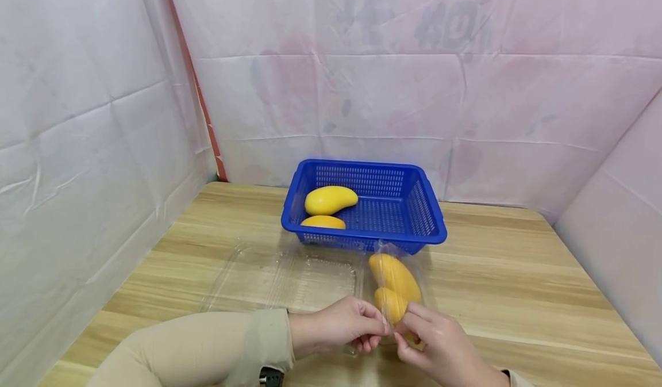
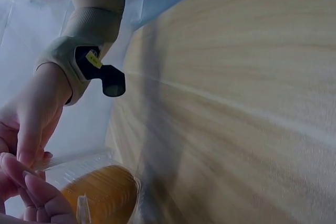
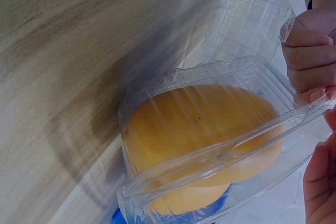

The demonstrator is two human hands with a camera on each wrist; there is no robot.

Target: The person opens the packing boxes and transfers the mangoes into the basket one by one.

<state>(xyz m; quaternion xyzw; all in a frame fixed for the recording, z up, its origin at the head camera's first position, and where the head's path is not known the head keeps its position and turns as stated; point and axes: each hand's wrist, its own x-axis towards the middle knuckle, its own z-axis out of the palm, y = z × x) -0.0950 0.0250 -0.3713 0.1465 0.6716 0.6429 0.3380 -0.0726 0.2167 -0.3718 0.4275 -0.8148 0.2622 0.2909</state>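
Observation:
A clear plastic clamshell box [image 1: 424,272] stands on the table with yellow-orange mangoes [image 1: 395,278] inside. Its ribbed wall shows over a mango [image 3: 205,124] in the right wrist view. My left hand [image 1: 349,325] pinches the near corner of the box's rim between thumb and forefinger. Close beside it, my right hand [image 1: 442,341] pinches the same rim from the right, with its fingertips almost meeting the left ones. In the left wrist view the fingers [image 2: 37,192] crowd together at the plastic edge. The exact seam between lid and base is hard to make out.
A blue plastic basket [image 1: 362,233] sits behind the box, with two more yellow mangoes [image 1: 329,200] at its left end. Left of the box lie other clear plastic containers [image 1: 248,272], partly behind my left forearm. Pale cloth sheets [image 1: 362,88] enclose the table [image 1: 496,260].

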